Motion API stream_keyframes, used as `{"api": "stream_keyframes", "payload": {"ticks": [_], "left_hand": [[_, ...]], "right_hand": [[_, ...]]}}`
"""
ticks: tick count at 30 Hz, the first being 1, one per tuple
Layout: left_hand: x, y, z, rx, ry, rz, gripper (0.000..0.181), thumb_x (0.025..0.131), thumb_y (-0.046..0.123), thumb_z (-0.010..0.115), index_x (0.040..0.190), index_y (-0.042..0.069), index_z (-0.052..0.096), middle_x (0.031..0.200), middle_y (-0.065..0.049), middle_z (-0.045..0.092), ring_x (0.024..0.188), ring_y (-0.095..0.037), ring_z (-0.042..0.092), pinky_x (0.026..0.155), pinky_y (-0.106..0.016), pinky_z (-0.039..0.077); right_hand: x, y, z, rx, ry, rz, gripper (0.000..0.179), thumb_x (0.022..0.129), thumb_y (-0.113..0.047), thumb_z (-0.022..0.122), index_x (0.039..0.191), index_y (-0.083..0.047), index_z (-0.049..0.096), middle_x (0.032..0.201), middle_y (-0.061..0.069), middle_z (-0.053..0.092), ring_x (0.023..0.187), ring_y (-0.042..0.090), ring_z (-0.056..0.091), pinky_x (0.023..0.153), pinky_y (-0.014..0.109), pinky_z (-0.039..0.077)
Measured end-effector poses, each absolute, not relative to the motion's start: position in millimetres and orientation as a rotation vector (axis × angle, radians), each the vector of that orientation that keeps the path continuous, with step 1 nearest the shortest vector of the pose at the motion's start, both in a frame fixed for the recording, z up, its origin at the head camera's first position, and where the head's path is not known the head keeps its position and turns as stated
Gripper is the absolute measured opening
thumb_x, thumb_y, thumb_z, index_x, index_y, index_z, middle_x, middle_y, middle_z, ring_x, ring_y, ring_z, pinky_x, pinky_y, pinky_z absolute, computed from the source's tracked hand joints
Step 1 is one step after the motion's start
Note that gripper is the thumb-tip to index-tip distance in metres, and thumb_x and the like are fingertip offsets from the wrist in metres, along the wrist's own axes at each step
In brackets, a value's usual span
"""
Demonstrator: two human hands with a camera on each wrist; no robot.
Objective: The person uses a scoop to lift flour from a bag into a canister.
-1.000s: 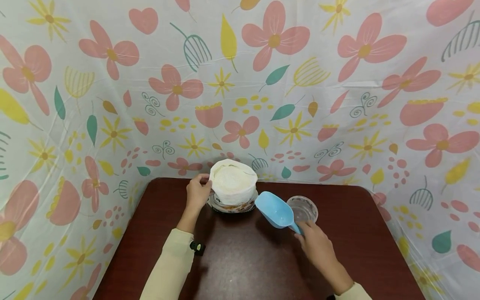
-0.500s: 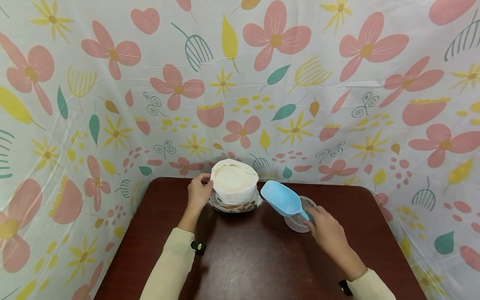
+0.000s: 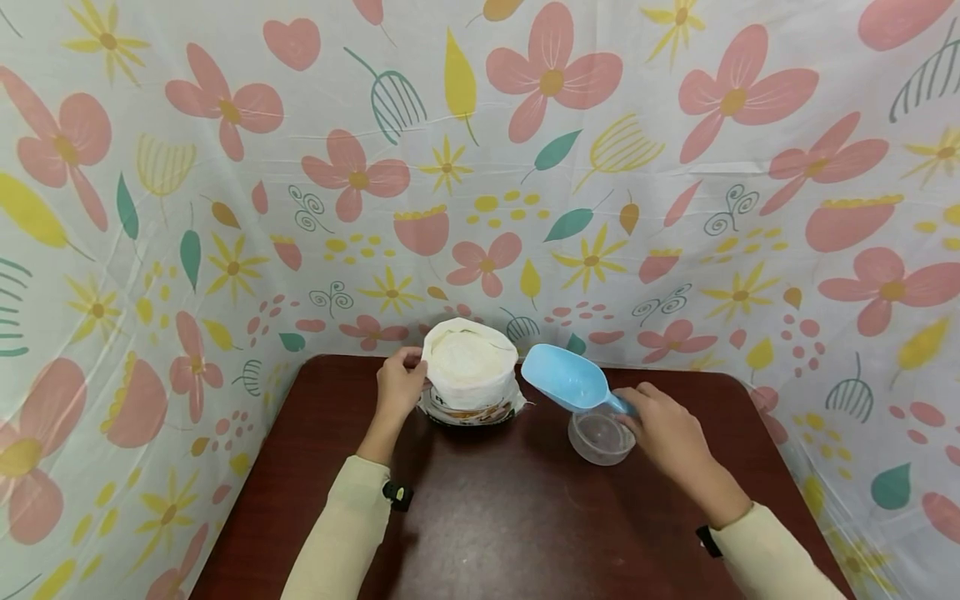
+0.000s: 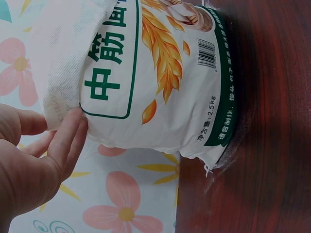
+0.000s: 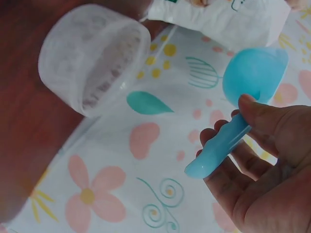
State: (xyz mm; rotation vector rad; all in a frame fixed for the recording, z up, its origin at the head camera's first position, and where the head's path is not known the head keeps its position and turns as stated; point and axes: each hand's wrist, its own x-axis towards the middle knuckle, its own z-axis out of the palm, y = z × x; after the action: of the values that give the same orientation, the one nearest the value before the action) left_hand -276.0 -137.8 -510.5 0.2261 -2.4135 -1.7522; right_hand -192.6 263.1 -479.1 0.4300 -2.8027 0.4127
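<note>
Head view: the left hand (image 3: 400, 385) pinches the white bag (image 3: 468, 388) by its rim, far on the table (image 3: 480, 517). Rightward, the right hand (image 3: 667, 429) grips the blue scoop (image 3: 566, 377) near the clear bowl (image 3: 600, 457).

The bag (image 3: 472, 385) stands on the desk (image 3: 517, 508) near its back edge, before the cloth (image 3: 480, 179). To the bag's right I see the bowl (image 3: 600, 442), and the scoop (image 3: 566, 377) is in the right hand (image 3: 667, 429).
</note>
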Motion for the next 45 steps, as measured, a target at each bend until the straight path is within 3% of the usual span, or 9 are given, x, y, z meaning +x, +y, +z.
{"api": "stream_keyframes", "payload": {"ticks": [5,12,17,24,31,37,45], "left_hand": [[-276.4,-137.6,-511.7,0.224,-2.416,-1.757,0.026,0.103,0.01,0.062,0.126,0.001,0.068,0.108,-0.02,0.067,0.086,-0.028,0.075,0.08,-0.045,0.066],[-277.0,-136.9,-511.9,0.22,-2.412,-1.759,0.026,0.102,0.009,0.062,0.126,0.0,0.067,0.108,-0.02,0.067,0.086,-0.026,0.074,0.08,-0.046,0.066],[-276.3,-136.3,-511.5,0.222,-2.41,-1.771,0.026,0.102,0.009,0.062,0.126,0.0,0.067,0.109,-0.02,0.067,0.088,-0.029,0.073,0.083,-0.049,0.065],[-275.5,-136.1,-510.7,0.207,-2.4,-1.761,0.025,0.102,0.007,0.062,0.125,0.0,0.068,0.106,-0.02,0.066,0.088,-0.03,0.072,0.081,-0.049,0.065],[-275.0,-137.3,-510.0,0.205,-2.405,-1.735,0.024,0.102,0.007,0.062,0.124,0.0,0.069,0.105,-0.019,0.066,0.086,-0.027,0.072,0.074,-0.037,0.066],[-275.4,-138.5,-510.6,0.196,-2.4,-1.738,0.024,0.102,0.007,0.063,0.124,0.0,0.069,0.105,-0.019,0.067,0.086,-0.027,0.073,0.072,-0.035,0.066],[-276.8,-139.2,-512.3,0.184,-2.393,-1.748,0.024,0.102,0.007,0.063,0.124,0.0,0.069,0.105,-0.019,0.067,0.086,-0.028,0.073,0.074,-0.037,0.066]], "right_hand": [[-200.7,263.0,-464.7,0.471,-2.788,0.378,0.032,0.086,-0.015,0.084,0.117,-0.011,0.075,0.089,0.004,0.061,0.068,0.016,0.053,0.047,0.03,0.045],[-214.1,263.4,-447.6,0.515,-2.775,0.324,0.036,0.085,-0.013,0.085,0.119,-0.011,0.075,0.096,0.007,0.068,0.074,0.025,0.066,0.05,0.039,0.053],[-226.0,262.2,-434.4,0.56,-2.772,0.284,0.033,0.085,-0.013,0.085,0.117,-0.01,0.074,0.092,0.008,0.067,0.07,0.026,0.065,0.049,0.04,0.052],[-241.8,256.0,-414.7,0.652,-2.724,0.307,0.039,0.084,-0.009,0.085,0.122,-0.011,0.075,0.105,0.01,0.072,0.09,0.031,0.071,0.064,0.049,0.06],[-254.7,247.4,-396.6,0.689,-2.73,0.246,0.036,0.085,-0.001,0.082,0.121,-0.008,0.076,0.094,0.011,0.068,0.076,0.029,0.066,0.06,0.046,0.058],[-264.2,239.8,-385.2,0.705,-2.798,0.261,0.031,0.09,-0.003,0.078,0.12,-0.007,0.076,0.105,0.014,0.071,0.091,0.035,0.069,0.073,0.052,0.06],[-275.0,232.2,-378.6,0.833,-2.775,0.282,0.04,0.089,0.001,0.077,0.129,-0.002,0.071,0.113,0.023,0.071,0.1,0.043,0.068,0.083,0.055,0.06]]}}
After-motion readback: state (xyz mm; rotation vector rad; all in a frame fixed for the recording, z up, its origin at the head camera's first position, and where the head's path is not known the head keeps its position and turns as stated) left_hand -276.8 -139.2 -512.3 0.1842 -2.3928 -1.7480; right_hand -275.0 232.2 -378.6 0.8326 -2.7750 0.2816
